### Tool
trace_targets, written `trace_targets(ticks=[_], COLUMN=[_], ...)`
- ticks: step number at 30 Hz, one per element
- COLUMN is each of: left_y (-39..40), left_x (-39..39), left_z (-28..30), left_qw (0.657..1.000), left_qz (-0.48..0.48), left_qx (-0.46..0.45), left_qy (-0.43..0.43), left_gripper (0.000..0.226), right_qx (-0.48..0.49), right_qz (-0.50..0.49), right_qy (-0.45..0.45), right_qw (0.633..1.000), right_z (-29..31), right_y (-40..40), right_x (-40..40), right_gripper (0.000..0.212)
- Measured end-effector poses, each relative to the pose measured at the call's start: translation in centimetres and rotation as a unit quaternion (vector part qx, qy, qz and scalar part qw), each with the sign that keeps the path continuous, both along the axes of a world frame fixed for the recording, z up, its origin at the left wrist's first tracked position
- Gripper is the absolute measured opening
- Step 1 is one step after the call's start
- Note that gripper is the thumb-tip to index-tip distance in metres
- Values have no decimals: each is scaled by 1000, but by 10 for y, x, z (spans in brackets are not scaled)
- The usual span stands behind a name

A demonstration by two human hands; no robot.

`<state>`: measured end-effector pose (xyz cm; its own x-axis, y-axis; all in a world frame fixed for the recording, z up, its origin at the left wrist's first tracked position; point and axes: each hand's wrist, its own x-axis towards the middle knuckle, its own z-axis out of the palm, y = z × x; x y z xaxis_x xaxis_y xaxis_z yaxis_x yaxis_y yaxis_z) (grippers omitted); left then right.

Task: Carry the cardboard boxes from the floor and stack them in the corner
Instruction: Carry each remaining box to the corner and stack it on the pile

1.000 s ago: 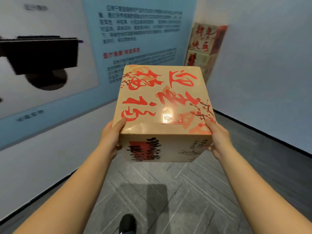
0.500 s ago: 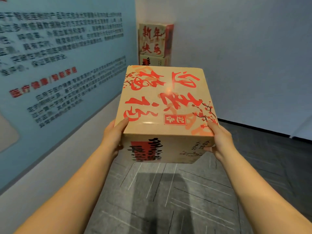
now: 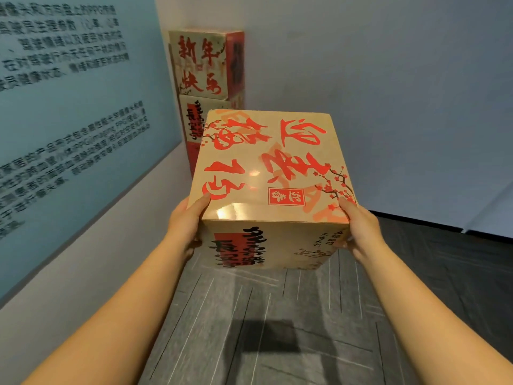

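We hold a cardboard box [image 3: 273, 173] out in front of us at arm's length, raised clear above the grey patterned floor [image 3: 277, 329], where its dark shadow falls. The box is tan with large red brush lettering and a plum-blossom branch across its glossy top, and black and red lettering on the side facing us.

Our left hand [image 3: 184, 223] grips the near left edge, thumb lying on the top face and the fingers wrapped down the side. Our right hand [image 3: 359, 227] clasps the near right corner the same way, thumb on top near the blossoms, fingers curled under the side. Both hands are closed on the box.

Ahead, in the corner where the blue text panel [image 3: 69, 120] on the left wall meets the plain white wall [image 3: 388, 93], stands a stack of boxes [image 3: 206, 87]. The top one shows red characters on a pale face; the one beneath it is partly hidden behind the box we carry. How far down the stack goes we cannot tell.
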<state>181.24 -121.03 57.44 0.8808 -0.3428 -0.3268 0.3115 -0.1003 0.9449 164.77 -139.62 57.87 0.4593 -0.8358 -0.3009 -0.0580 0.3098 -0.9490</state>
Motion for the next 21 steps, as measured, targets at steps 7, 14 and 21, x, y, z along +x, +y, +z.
trace_targets(ticks=[7,14,21], left_y=[-103,-181,-275], left_x=[70,164,301], left_z=[3,-23,-45], left_qw=[1000,1000,998], left_qz=[-4,-14,-46], left_qx=[0,-1,5], left_qy=[8,26,37], left_gripper=[31,19,17], right_qx=[1,9,24], right_qz=[5,1,-17], right_qy=[21,48,59], right_qw=[1000,999,998], right_z=[-2,-24,-47], right_y=[-107,-185,-273], right_x=[71,163,292], right_gripper=[14,13,13])
